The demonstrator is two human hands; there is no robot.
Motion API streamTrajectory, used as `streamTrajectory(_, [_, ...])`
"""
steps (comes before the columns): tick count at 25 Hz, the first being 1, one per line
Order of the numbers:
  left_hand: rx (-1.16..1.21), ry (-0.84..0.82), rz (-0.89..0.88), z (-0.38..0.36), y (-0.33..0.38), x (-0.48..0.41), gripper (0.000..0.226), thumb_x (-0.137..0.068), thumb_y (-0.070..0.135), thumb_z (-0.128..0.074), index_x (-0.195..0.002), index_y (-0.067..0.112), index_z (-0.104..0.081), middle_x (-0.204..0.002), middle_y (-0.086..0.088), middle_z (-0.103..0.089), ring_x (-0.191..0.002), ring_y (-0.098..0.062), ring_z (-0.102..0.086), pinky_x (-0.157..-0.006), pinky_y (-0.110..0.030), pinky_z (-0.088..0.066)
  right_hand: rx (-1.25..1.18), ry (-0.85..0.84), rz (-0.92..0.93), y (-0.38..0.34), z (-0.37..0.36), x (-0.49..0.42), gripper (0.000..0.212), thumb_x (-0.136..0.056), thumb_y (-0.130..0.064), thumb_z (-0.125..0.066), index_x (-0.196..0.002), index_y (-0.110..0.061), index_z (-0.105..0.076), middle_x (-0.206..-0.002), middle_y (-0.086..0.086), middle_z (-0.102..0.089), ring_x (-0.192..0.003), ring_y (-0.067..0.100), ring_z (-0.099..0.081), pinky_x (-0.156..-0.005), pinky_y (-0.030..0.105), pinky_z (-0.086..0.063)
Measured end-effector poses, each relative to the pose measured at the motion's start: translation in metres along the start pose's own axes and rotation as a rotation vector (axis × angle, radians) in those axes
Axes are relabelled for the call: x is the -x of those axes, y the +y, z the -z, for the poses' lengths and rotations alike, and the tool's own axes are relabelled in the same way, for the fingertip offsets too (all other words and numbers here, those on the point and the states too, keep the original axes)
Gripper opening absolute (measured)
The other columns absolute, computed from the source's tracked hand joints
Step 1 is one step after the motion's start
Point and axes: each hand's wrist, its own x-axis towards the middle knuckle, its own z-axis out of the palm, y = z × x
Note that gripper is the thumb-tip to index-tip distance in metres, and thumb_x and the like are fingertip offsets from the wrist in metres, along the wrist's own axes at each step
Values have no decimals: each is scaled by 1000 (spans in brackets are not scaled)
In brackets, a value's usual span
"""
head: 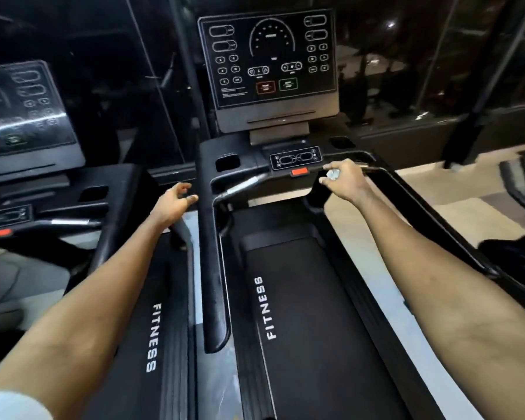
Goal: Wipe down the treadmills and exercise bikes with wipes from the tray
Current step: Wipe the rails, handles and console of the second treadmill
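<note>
Two treadmills in view, side by side, facing dark glass.

- Centre treadmill (270, 222): black, fills the middle of the view. All positions below are given relative to it.
- Second treadmill (109, 189): to its left, same model, partly cut off at the edge of the view.
- Belt (309, 344): black, runs down the centre treadmill's middle, with "FITNESS" in white along its left edge.
- Console screen (267, 59): upright at the centre treadmill's head end. It shows a dial outline, button icons, and one red and one green box.
- Left side rail (214, 268): thick black bar along the centre treadmill's left flank.
- Left hand (173, 203): bare forearm stretched out. The hand hangs in the gap between the two machines, just beside the top of the left side rail. Fingers are loosely spread and slightly bent, holding nothing. Contact with the rail: cannot tell.
- Right hand (346, 180): at the centre treadmill's front crossbar, on its right half, fingers curled.
- Small control panel (294, 158): centred on the crossbar.
- Red stop button (299, 172): just below that panel, left of the right hand.
- Wipe (333, 174): small white crumpled wad pinched in the right hand's fingertips, at the crossbar. Whether it presses on the bar: cannot tell.
</note>
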Motion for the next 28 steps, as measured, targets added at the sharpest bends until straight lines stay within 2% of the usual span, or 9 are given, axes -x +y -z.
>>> streamTrajectory(2, [4, 30, 51, 0, -7, 4, 47, -95, 29, -68, -139, 20, -56, -144, -12, -56, -133, -23, -52, -112, -36, -40, -11, -37, 44, -1, -15, -22, 41, -84, -28, -77, -123, -15, -70, -127, 16, -59, -120, 30, -57, -105, 30, -40])
streamTrajectory(5, [-3, 81, 120, 0, -25, -1, 49, -95, 32, -67, -142, 21, -54, -147, -11, -53, -135, -22, -50, -101, -28, -40, -47, -106, 121, -11, -47, -61, 41, -83, -28, -78, -121, -14, -71, -124, 14, -62, -118, 29, -59, -107, 31, -42])
streamTrajectory(7, [10, 115, 144, -1, -40, -5, 50, -96, 33, -66, -142, 21, -53, -146, -9, -53, -134, -22, -51, -99, -28, -41, -40, -155, 179, -21, -69, -84, 42, -84, -29, -77, -123, -14, -70, -125, 13, -61, -120, 28, -58, -107, 31, -40])
streamTrajectory(11, [57, 214, 244, 1, -72, -5, 51, -91, 37, -68, -137, 20, -56, -137, -5, -62, -124, -19, -58, -107, -36, -44, 5, -274, 277, -48, -112, -131, 40, -85, -27, -76, -122, -13, -71, -125, 16, -60, -123, 31, -55, -106, 30, -38])
streamTrajectory(15, [120, 296, 347, 2, -92, 6, 47, -95, 27, -68, -139, 17, -55, -144, -11, -55, -134, -21, -51, -113, -37, -39, 40, -360, 373, -74, -156, -166, 39, -85, -27, -75, -121, -13, -71, -122, 16, -60, -120, 31, -56, -105, 28, -37])
streamTrajectory(19, [103, 348, 498, -11, -118, 51, 50, -95, 32, -67, -141, 19, -54, -146, -6, -54, -136, -19, -49, -113, -36, -38, 27, -503, 518, -106, -210, -166, 36, -85, -26, -73, -120, -15, -71, -125, 14, -62, -123, 28, -56, -106, 30, -38])
streamTrajectory(23, [112, 396, 635, -34, -132, 91, 52, -95, 32, -68, -142, 16, -53, -144, -7, -56, -134, -20, -52, -111, -32, -39, 19, -676, 651, -124, -260, -146, 32, -88, -20, -71, -119, -13, -72, -123, 12, -59, -116, 28, -59, -105, 29, -40])
streamTrajectory(25, [150, 435, 720, -55, -125, 114, 51, -96, 28, -68, -142, 13, -52, -142, -7, -57, -132, -22, -53, -108, -29, -39, -1, -773, 738, -128, -279, -125, 28, -91, -17, -66, -118, -14, -72, -123, 11, -58, -116, 26, -59, -106, 30, -41])
streamTrajectory(28, [184, 478, 842, -95, -115, 147, 52, -96, 27, -69, -142, 11, -52, -142, -7, -56, -132, -23, -53, -107, -27, -39, 0, -911, 879, -129, -299, -93, 26, -96, -14, -54, -116, -14, -72, -123, 11, -59, -116, 26, -60, -100, 25, -40])
